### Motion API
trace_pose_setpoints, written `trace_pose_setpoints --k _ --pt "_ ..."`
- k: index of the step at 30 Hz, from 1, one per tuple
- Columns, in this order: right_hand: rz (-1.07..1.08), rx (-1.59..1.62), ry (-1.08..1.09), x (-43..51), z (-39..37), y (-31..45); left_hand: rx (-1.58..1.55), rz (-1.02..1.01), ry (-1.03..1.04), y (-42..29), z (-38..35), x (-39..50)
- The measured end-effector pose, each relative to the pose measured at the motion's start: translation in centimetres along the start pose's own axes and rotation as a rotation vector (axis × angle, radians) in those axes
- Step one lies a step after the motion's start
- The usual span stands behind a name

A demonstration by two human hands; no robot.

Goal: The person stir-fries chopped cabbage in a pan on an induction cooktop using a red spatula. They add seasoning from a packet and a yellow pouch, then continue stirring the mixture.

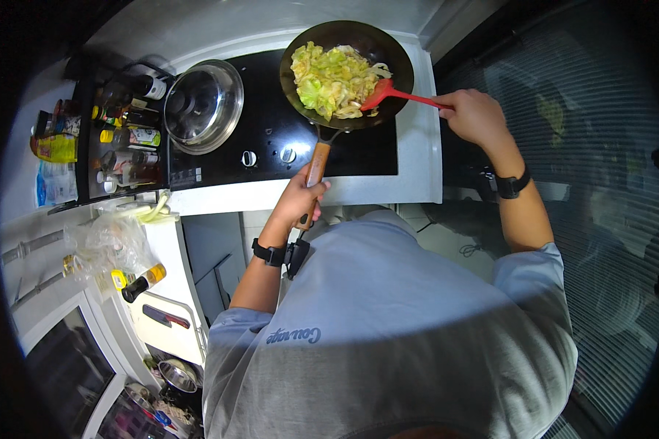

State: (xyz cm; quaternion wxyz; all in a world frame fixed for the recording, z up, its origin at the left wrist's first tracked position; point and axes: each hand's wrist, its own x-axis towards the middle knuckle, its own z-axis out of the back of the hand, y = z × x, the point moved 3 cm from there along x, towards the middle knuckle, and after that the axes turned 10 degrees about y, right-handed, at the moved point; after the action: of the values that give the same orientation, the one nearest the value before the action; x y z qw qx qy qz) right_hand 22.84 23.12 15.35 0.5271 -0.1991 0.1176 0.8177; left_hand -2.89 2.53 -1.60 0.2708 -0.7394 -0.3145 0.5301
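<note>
My left hand (299, 200) grips the wooden handle (318, 164) of a dark wok (398, 71), which sits at the right side of a black glass cooktop (263, 131). Chopped cabbage (329, 79), pale green and yellow with some browned bits, lies heaped in the left and middle of the wok. In my right hand (475, 118) is the handle of a red spatula (381, 93). Its blade touches the right edge of the cabbage. Part of the pan's bottom is hidden under the food.
A lidded steel pot (203, 107) stands left of the wok, near two knobs (268, 157). Further left, a black rack (126, 189) holds several sauce bottles. A kitchen knife (166, 316) rests on a white cutting board (162, 335), near a fallen bottle (144, 282) and a plastic bag (107, 241).
</note>
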Motion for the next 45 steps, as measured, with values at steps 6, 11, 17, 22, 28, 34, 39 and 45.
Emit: trace_pose_setpoints --k 6,11,17,22,28,34,39,45 --pt "-0.033 0.027 -0.079 -0.4 1.2 -2.2 0.01 -0.011 0.001 0.0 -0.1 0.0" --pt "-0.055 -0.008 0.01 1.2 -0.2 0.1 -0.007 -0.003 0.026 -0.1 0.1 0.1" --pt "0.012 0.068 -0.122 -0.2 2.1 -0.8 0.001 -0.012 0.014 0.0 0.1 0.1" --pt "0.113 0.095 -0.238 6.3 0.3 4.4 -0.006 -0.004 0.019 0.0 0.0 0.1" --pt "0.176 0.035 -0.209 9.5 -0.7 7.6 -0.009 -0.038 0.026 -0.1 0.0 -0.1" --pt "0.093 -0.136 -0.127 5.5 2.0 3.8 -0.012 -0.038 0.045 -0.1 0.4 -0.3" --pt "0.065 -0.159 -0.03 1.7 2.6 1.7 -0.003 -0.036 0.061 -0.3 0.6 -0.4" --pt "0.017 -0.059 -0.016 -1.8 1.1 0.2 -0.014 -0.027 0.058 0.0 0.7 -0.3"
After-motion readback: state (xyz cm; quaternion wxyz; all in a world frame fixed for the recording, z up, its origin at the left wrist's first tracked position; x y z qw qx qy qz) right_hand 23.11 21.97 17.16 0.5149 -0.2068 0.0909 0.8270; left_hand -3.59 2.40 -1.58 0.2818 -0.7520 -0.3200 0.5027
